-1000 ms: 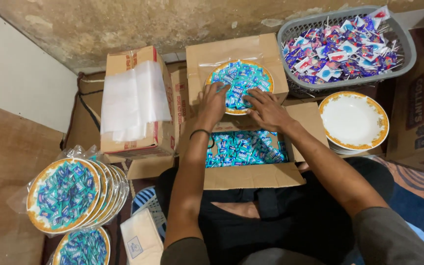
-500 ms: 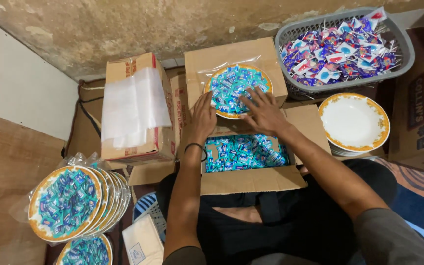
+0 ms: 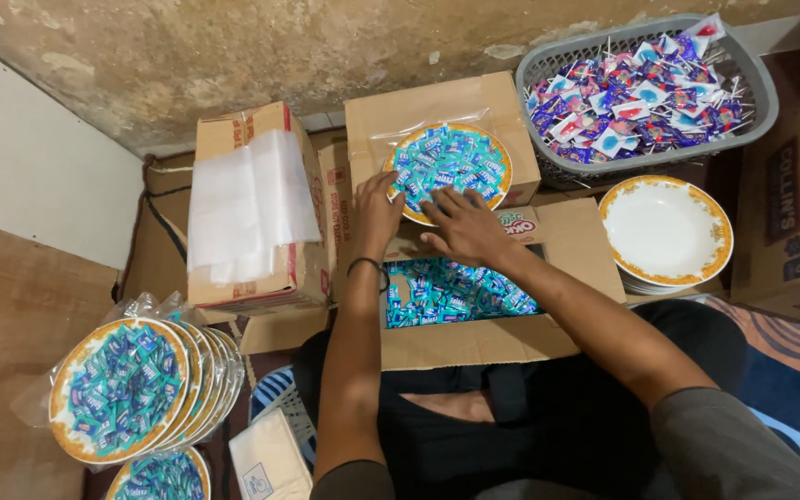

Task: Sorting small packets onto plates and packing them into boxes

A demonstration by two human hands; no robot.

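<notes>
Hands flat and open, left hand [image 3: 377, 215] and right hand [image 3: 460, 227] pressing the near rim of the candy plate [image 3: 451, 167] atop a closed box [image 3: 391, 116], risking tipping it and spilling candies.
</notes>
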